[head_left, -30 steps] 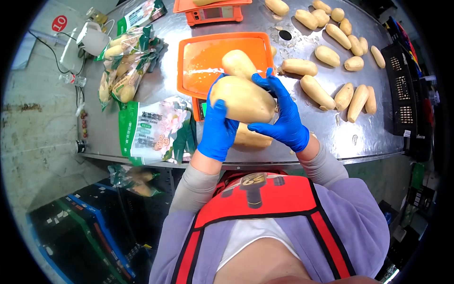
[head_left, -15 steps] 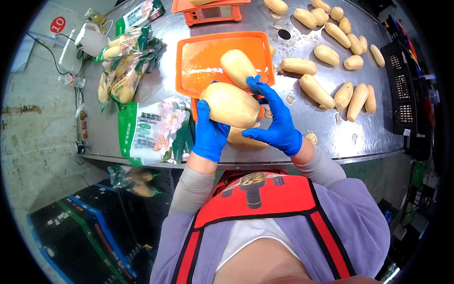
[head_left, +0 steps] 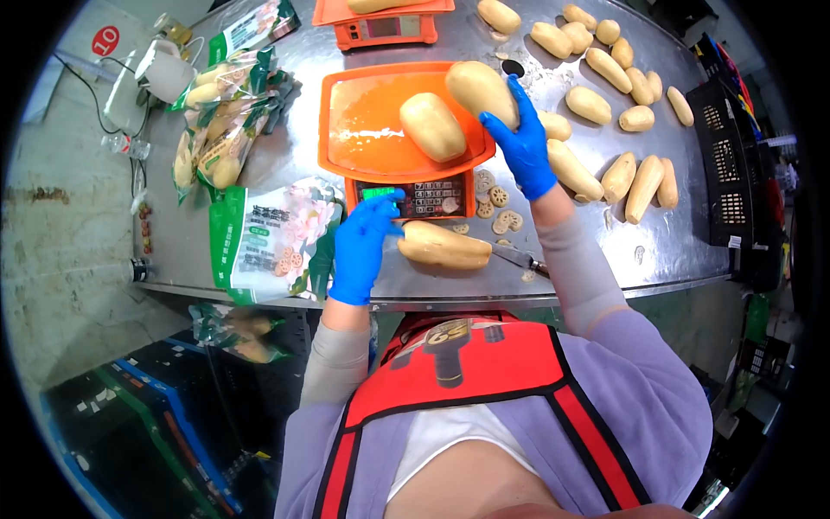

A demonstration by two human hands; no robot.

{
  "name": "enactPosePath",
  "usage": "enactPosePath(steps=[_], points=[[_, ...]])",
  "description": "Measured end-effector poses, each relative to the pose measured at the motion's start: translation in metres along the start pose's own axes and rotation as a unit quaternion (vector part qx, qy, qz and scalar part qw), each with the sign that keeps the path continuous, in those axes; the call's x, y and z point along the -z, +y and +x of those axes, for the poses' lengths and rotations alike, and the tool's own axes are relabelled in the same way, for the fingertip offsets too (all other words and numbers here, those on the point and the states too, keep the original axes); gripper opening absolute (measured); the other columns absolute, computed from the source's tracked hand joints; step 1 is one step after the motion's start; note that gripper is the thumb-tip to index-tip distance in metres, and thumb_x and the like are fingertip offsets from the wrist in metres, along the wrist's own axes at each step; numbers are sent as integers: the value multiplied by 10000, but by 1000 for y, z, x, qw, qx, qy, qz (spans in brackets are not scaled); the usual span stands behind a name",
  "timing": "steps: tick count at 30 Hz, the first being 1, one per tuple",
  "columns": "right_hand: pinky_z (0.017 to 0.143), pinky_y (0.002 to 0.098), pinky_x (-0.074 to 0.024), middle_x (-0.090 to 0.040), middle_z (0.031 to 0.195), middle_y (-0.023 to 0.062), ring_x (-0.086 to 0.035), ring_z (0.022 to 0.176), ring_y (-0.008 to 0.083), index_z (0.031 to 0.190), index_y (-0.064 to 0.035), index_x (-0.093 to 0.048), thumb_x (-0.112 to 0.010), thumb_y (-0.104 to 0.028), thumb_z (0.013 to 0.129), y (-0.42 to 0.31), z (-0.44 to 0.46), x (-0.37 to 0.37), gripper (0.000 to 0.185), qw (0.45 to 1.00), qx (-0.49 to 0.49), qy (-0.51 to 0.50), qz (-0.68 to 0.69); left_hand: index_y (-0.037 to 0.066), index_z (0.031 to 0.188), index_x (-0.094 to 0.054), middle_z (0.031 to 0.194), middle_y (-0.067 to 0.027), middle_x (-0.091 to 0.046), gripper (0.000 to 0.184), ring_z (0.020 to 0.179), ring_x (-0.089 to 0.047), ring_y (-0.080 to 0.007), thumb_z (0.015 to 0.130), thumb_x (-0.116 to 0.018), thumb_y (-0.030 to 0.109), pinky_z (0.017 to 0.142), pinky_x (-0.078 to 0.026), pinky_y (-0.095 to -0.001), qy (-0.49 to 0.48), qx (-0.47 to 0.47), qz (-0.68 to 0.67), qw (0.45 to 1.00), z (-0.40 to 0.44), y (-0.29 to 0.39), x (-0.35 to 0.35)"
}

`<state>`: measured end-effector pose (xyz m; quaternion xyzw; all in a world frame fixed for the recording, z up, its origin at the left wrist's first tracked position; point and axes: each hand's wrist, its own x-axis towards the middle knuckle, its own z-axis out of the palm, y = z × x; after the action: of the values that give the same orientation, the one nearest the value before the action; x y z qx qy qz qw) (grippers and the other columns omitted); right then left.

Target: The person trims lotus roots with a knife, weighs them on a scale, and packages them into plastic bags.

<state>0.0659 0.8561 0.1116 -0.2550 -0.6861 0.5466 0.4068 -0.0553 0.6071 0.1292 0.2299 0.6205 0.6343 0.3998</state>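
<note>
My right hand (head_left: 524,143), in a blue glove, grips a large peeled lotus root (head_left: 480,91) over the right edge of the orange scale's tray (head_left: 354,95). A second lotus root (head_left: 432,128) lies on that tray. My left hand (head_left: 365,246), gloved too, is beside the scale's lit display (head_left: 378,193). It holds nothing, its fingers are loosely bent and the thumb is apart. Just right of it, a longer lotus root (head_left: 445,246) lies on the steel table in front of the scale. A knife (head_left: 527,261) touches or lies near its right end; part of the blade is hidden.
Several lotus roots (head_left: 644,189) are spread over the table's right side. Cut slices (head_left: 499,197) lie by the scale. To the left are a printed bag (head_left: 268,238) and filled bags (head_left: 226,143). A second orange scale (head_left: 385,26) stands behind; a black crate (head_left: 722,164) is at right.
The lotus root held in both hands has moved up and right to the tray's edge, now in my right hand alone. My left hand has let go and dropped back, uncovering the keypad and knife.
</note>
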Motion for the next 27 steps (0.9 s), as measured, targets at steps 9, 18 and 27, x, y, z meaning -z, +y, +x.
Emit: enactPosePath(steps=[9, 18, 27], points=[[1009, 371, -344, -456, 1298, 195, -430, 1209, 312, 1363, -12, -351, -702, -377, 765, 46, 15, 1, 784, 970, 71, -22, -230, 56, 1069, -635, 1247, -149, -531, 330, 1047, -563, -259, 776, -702, 192, 838, -480, -310, -64, -52, 252, 964, -51, -44, 0], [899, 285, -418, -587, 1187, 84, -552, 1039, 152, 1197, -10, -564, -449, -281, 952, 35, 5, 116, 383, 982, -155, 47, -93, 51, 1056, -630, 1209, -146, -554, 301, 1000, -587, -216, 793, -685, 186, 810, -485, -306, -82, 35, 312, 946, -88, -64, 46], [815, 285, -462, -575, 1090, 91, -571, 940, 157, 1242, -38, -517, -652, -141, 835, 39, -24, 58, 441, 982, 43, 83, -166, 40, 1080, -603, 1115, -143, -580, 345, 969, -573, -292, 763, -691, 146, 822, -462, -352, 137, 1, 262, 955, -76, -66, 83]])
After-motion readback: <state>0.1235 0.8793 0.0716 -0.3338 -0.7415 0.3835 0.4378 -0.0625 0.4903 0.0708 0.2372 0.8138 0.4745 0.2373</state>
